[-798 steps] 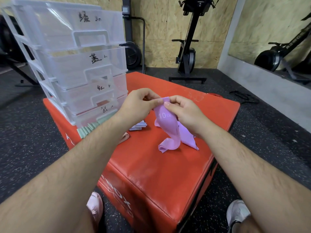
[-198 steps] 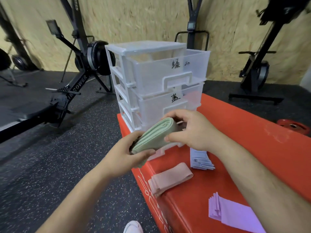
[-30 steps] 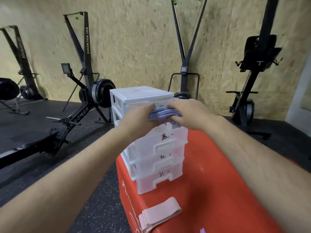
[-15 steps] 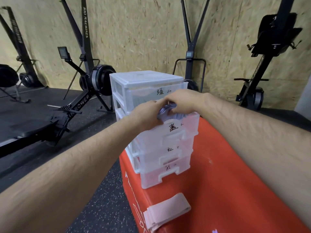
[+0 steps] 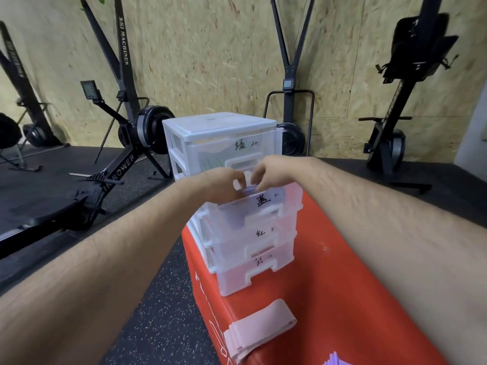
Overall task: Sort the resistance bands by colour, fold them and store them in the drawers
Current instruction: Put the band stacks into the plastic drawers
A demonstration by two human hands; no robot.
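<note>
A clear plastic drawer unit stands on the red box. Its second drawer is pulled out. My left hand and my right hand reach into it from above, fingers curled round a folded blue band that is mostly hidden behind the drawer front. The top drawer is shut, with a greenish band showing through it. A folded pink band lies near the box's front left edge. A purple band peeks in at the bottom edge.
Two lower drawers are shut. Black rowing and ski machines stand on the dark rubber floor to the left and behind, against a chipboard wall. Another machine stands at the right.
Both hands have lowered the blue band from above the unit down into the pulled-out second drawer. The view has tilted down slightly.
</note>
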